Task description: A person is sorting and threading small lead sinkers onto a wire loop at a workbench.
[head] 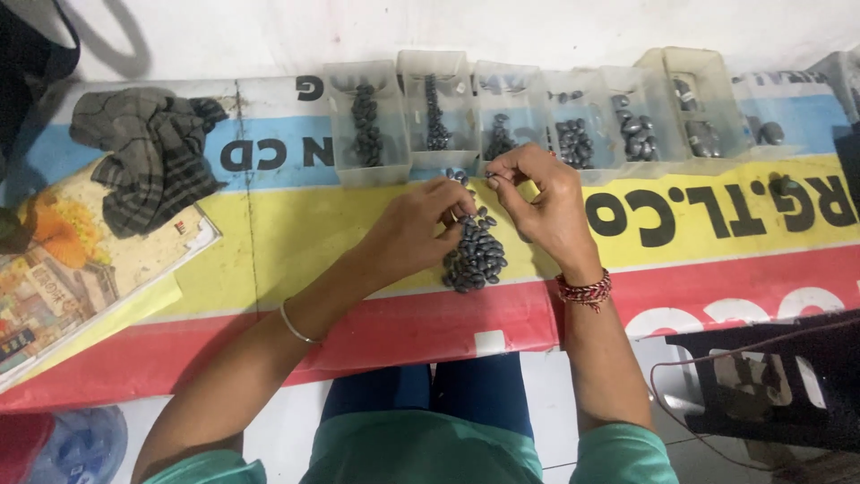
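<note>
Nearest the camera sit the person's knees in blue cloth and a green shirt hem, at 6 o'clock. Just beyond them lies a printed sheet (296, 242) with red, yellow and blue bands, spread over the work surface.

On the yellow band, near the centre, lies a pile of small dark oval beads (475, 255). The left hand (421, 229) comes in from 7 o'clock, a thin bangle (296, 327) on its wrist. Its fingers are curled together and rest on the pile's upper left edge, touching the beads; whether they pinch one I cannot tell. The right hand (542, 202) comes in from 5 o'clock, with a red thread band (584, 290) at the wrist. Its thumb and forefinger are pressed together at their tips, pinching something very small just above the pile; it is too small to tell what.

Farther out, at 12 o'clock, a row of clear plastic trays (502, 112) stands side by side along the blue band. Each holds dark beads, some lined up in strings, some loose. The right hand's fingertips are just beside the front wall of the middle trays.

At 10 o'clock a crumpled striped cloth (148, 157) lies on a colourful book (81, 269). At 4 o'clock stands a dark frame (761, 376) with a thin wire.
</note>
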